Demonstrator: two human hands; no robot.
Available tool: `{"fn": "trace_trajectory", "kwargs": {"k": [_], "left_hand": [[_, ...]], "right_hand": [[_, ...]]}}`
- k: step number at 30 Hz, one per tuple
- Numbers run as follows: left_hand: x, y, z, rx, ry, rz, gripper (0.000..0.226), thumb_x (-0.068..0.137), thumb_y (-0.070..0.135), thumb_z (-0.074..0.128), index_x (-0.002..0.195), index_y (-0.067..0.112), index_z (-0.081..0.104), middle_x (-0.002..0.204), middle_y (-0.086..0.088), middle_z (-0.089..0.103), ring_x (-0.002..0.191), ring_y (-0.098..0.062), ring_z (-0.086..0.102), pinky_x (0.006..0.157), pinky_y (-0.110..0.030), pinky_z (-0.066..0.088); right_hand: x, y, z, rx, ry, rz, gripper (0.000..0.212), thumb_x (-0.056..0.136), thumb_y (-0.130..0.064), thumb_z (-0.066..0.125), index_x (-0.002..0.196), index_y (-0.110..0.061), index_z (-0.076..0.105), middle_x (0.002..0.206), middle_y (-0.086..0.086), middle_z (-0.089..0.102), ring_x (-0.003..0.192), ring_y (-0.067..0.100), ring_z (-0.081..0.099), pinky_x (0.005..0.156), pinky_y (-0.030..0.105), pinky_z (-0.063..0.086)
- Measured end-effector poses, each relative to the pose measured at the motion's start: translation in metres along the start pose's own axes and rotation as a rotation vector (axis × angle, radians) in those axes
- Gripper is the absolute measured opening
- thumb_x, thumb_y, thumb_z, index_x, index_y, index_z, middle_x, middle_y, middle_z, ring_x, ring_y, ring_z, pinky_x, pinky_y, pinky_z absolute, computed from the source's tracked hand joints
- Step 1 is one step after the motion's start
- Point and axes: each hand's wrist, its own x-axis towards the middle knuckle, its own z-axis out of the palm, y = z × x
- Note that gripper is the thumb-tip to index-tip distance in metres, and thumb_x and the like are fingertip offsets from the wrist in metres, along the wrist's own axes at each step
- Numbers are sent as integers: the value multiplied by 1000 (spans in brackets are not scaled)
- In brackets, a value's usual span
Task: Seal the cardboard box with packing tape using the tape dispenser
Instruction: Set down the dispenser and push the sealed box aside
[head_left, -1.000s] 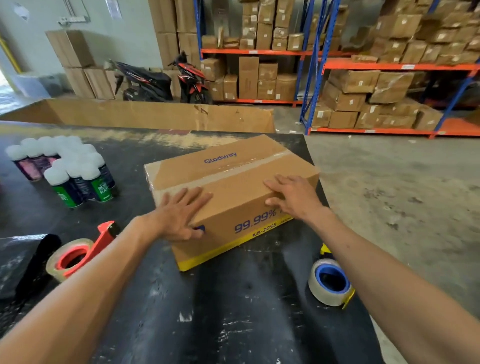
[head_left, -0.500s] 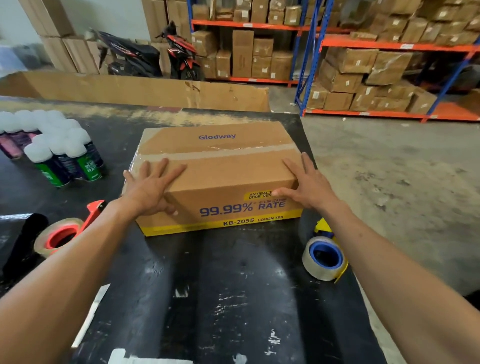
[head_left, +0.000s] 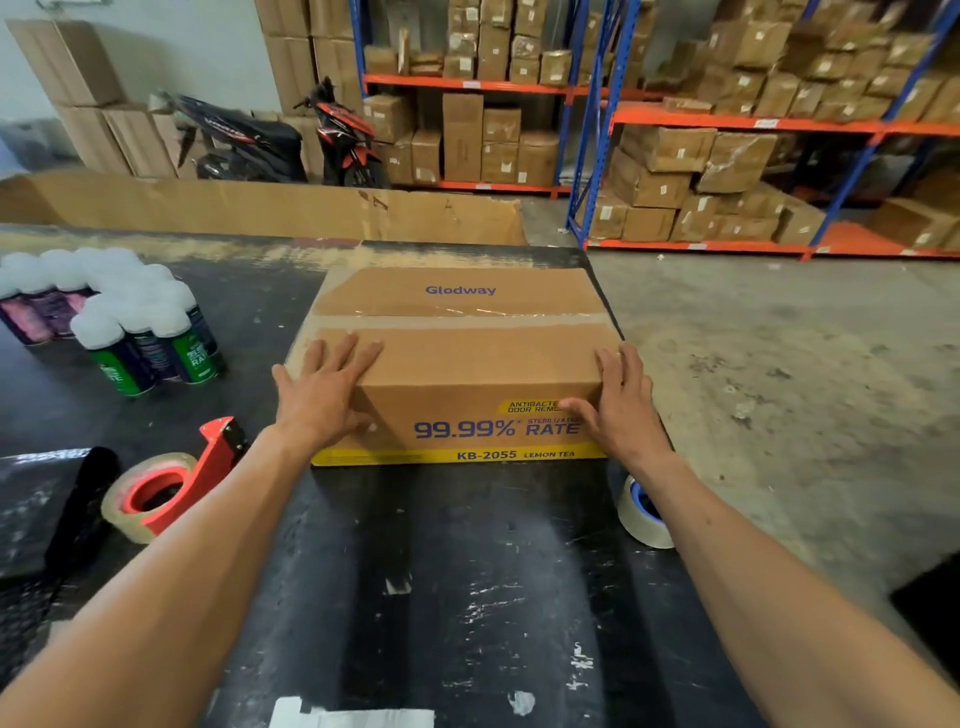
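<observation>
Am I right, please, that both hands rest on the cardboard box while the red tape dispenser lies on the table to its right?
Not quite: the head view shows the red tape dispenser on the table to the left of the cardboard box, near the left forearm. The rest holds: the left hand and right hand both rest on the box.

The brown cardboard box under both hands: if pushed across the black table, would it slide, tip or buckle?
The brown cardboard box would probably slide flat: it is low and wide. Its square edges and taped seam suggest stiffness. The left hand and right hand at opposite ends should limit twisting.
</observation>
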Motion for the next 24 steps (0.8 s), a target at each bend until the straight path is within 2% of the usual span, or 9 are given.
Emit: {"fn": "trace_trajectory", "kwargs": {"k": [5,9,14,21,24], "left_hand": [[-7,-3,9,6,76,31,109,77,52,76,155,46,1,167,7,5,150,-31,7,108,-68,21],[0,-5,-1,-20,-4,49,107,78,50,77,156,45,3,167,6,5,151,-32,6,108,-71,21],[-3,-7,1,-30,-3,61,105,80,49,75,155,45,3,167,7,4,151,-31,5,109,-71,20],[0,-12,9,-59,9,95,103,82,52,73,156,45,1,167,6,4,152,-33,3,112,-71,12],[2,-10,-3,-59,-10,78,103,82,51,72,157,41,2,167,1,5,152,-34,2,113,-73,-1]], "right_hand": [[-12,-3,-1,9,11,38,89,87,-61,55,154,-17,16,163,11,0,143,40,17,111,56,32],[-7,-6,-4,-13,-16,55,88,86,-61,58,153,-16,22,163,13,4,140,45,22,112,56,31],[-13,-6,-3,-3,-9,81,88,85,-61,60,153,-19,23,163,11,5,140,44,22,114,57,29],[-10,-5,-7,5,-67,95,85,87,-59,60,152,-24,20,163,5,0,143,42,18,114,55,29],[-8,-9,-14,14,-126,97,83,89,-56,60,153,-27,16,164,3,-5,146,42,13,117,56,25]]}}
